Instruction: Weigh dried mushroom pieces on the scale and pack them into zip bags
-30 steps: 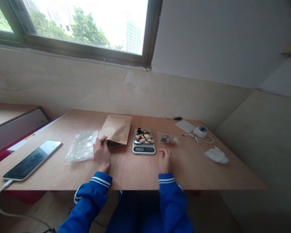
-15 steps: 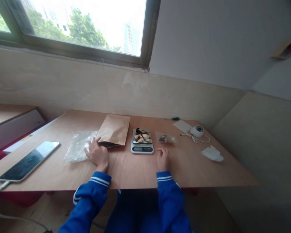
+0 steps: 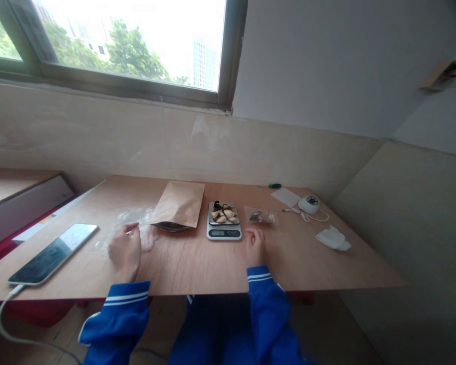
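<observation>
My left hand [image 3: 125, 249] lies over the crumpled clear plastic bags [image 3: 147, 215], its fingers curled in. Whether plastic is caught between them I cannot make out. Just to its right is a brown kraft paper pouch [image 3: 181, 203], its dark mouth facing me. A white digital kitchen scale [image 3: 224, 233] stands in the middle, with pale and dark dried pieces [image 3: 224, 213] on its metal plate. Beside the scale's lower right corner my right hand [image 3: 255, 246] rests on the table, loosely closed and holding nothing visible. Beyond it lies a small clear packet [image 3: 261, 216] with dark and pale bits inside.
A phone [image 3: 53, 256] on a white cable lies at the left. Toward the right are a white dome camera [image 3: 308, 204] with its cord, a white card [image 3: 285, 196], a crumpled tissue [image 3: 333, 238] and a green-handled tool [image 3: 275, 186]. A tiled wall [image 3: 144, 142] backs the table [image 3: 205, 268].
My left hand has moved left and toward me, away from the pouch's mouth, and its spread fingers have curled in. My right hand stays by the scale.
</observation>
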A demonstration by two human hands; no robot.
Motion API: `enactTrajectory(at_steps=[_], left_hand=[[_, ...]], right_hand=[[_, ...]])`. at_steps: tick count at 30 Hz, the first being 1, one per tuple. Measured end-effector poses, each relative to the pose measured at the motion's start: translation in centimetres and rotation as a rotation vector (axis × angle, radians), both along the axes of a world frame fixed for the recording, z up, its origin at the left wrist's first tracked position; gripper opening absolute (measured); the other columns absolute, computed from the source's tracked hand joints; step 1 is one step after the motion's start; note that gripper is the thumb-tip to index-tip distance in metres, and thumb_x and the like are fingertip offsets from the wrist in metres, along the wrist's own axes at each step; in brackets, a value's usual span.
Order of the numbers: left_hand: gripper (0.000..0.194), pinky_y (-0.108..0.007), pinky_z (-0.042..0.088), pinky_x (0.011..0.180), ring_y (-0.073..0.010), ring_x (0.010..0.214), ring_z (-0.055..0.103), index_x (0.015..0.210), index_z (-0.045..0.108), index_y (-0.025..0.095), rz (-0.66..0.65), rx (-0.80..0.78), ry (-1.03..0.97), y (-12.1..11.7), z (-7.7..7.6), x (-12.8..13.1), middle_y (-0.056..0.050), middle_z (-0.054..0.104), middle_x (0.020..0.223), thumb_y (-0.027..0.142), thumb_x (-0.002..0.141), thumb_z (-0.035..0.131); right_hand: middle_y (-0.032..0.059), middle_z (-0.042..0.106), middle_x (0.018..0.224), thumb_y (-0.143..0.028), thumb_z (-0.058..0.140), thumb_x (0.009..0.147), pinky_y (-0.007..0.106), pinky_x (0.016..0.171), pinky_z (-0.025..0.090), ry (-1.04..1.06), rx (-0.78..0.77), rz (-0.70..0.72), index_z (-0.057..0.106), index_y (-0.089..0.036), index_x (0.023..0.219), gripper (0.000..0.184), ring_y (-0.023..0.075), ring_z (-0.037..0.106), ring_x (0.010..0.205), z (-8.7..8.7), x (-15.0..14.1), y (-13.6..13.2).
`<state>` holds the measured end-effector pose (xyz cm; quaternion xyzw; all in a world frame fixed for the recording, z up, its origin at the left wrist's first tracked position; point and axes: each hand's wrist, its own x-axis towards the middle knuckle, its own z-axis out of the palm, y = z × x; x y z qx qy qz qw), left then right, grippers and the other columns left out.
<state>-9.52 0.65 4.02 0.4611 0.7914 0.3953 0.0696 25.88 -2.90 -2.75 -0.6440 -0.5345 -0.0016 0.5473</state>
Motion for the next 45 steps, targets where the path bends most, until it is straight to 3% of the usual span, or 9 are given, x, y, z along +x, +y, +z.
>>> enactTrajectory(at_steps=[9, 14, 17, 22, 28, 32, 36, 42, 45], left_hand=[[0.028, -0.035, 0.047, 0.076, -0.0195, 0.08, 0.059, 0.099, 0.066, 0.015, 0.144, 0.659, 0.022, -3.4, 1.8, 4.8, -0.008, 0.066, 0.092, 0.036, 0.087, 0.051], [0.019, -0.03, 0.05, 0.074, -0.0163, 0.086, 0.062, 0.103, 0.062, 0.019, -0.369, 0.775, -0.057, -6.0, 2.1, 11.3, -0.006, 0.067, 0.097, 0.026, 0.089, 0.052], [0.025, -0.036, 0.049, 0.087, -0.0187, 0.102, 0.06, 0.113, 0.058, 0.022, -0.721, 0.754, -0.022, -6.7, 1.0, 13.3, -0.007, 0.066, 0.108, 0.021, 0.09, 0.048], [0.039, -0.033, 0.052, 0.088, -0.0164, 0.103, 0.062, 0.129, 0.047, 0.023, -0.942, 0.716, -0.114, -5.8, -0.7, 14.1, -0.008, 0.062, 0.117, 0.014, 0.093, 0.037], [0.046, -0.031, 0.054, 0.083, -0.0171, 0.097, 0.062, 0.133, 0.045, 0.026, -0.896, 0.738, 0.1, -2.5, -1.8, 14.3, -0.008, 0.058, 0.11, 0.023, 0.087, 0.055], [0.023, -0.029, 0.053, 0.075, -0.0151, 0.083, 0.063, 0.11, 0.058, 0.024, -0.891, 0.79, 0.196, -0.7, -3.4, 14.4, -0.004, 0.063, 0.093, 0.023, 0.087, 0.055], [0.008, -0.028, 0.051, 0.071, -0.0149, 0.078, 0.061, 0.087, 0.058, 0.021, -0.85, 0.758, 0.183, -0.1, -4.8, 14.4, -0.003, 0.062, 0.083, 0.024, 0.089, 0.051], [0.005, -0.033, 0.047, 0.075, -0.0177, 0.085, 0.056, 0.091, 0.048, 0.019, -0.614, 0.887, 0.029, -0.2, -4.7, 13.8, -0.005, 0.055, 0.087, 0.022, 0.09, 0.044], [0.005, -0.035, 0.044, 0.079, -0.0189, 0.09, 0.053, 0.091, 0.045, 0.019, -0.565, 0.929, -0.017, -0.3, -4.7, 13.6, -0.006, 0.052, 0.093, 0.023, 0.091, 0.042]], right_hand=[[0.0067, 0.06, 0.092, -0.021, 0.04, 0.091, 0.033, 0.08, 0.046, 0.071, -0.009, 0.401, 0.061, -0.02, 0.091, 0.021, 0.0196, 0.056, 0.091, 4.8, -6.3, -3.1], [0.0064, 0.062, 0.106, -0.035, 0.047, 0.092, 0.031, 0.08, 0.048, 0.301, -0.106, 0.657, 0.056, -0.021, 0.109, 0.024, 0.0178, 0.06, 0.092, 8.9, -11.6, -4.7], [0.0069, 0.064, 0.106, -0.041, 0.044, 0.093, 0.031, 0.082, 0.049, 0.477, -0.109, 0.665, 0.054, -0.021, 0.109, 0.028, 0.0184, 0.062, 0.094, 9.9, -12.2, -4.4], [0.0072, 0.067, 0.103, -0.044, 0.043, 0.093, 0.032, 0.084, 0.05, 0.563, -0.088, 0.572, 0.059, -0.02, 0.101, 0.03, 0.0197, 0.064, 0.093, 9.8, -10.1, -3.6], [0.0058, 0.073, 0.091, -0.042, 0.056, 0.086, 0.033, 0.081, 0.052, 0.506, -0.155, 0.593, 0.068, -0.018, 0.092, 0.027, 0.0223, 0.067, 0.089, 9.6, -8.0, -2.8], [0.0044, 0.073, 0.078, -0.046, 0.067, 0.075, 0.033, 0.072, 0.054, 0.512, -0.192, 0.523, 0.069, -0.018, 0.076, 0.028, 0.0223, 0.068, 0.076, 9.2, -7.7, -2.0], [0.0047, 0.073, 0.074, -0.052, 0.069, 0.071, 0.034, 0.07, 0.054, 0.526, -0.234, 0.525, 0.067, -0.018, 0.071, 0.034, 0.0219, 0.067, 0.072, 8.2, -7.5, -1.1], [0.0062, 0.068, 0.062, -0.062, 0.063, 0.072, 0.03, 0.055, 0.049, 0.54, -0.241, 0.397, 0.063, -0.017, 0.072, 0.045, 0.02, 0.063, 0.057, 7.4, -4.3, 0.9], [0.0084, 0.07, 0.075, -0.063, 0.054, 0.079, 0.032, 0.066, 0.051, 0.355, -0.251, 0.508, 0.066, -0.016, 0.079, 0.048, 0.0214, 0.065, 0.072, 7.4, -2.2, 2.2]])
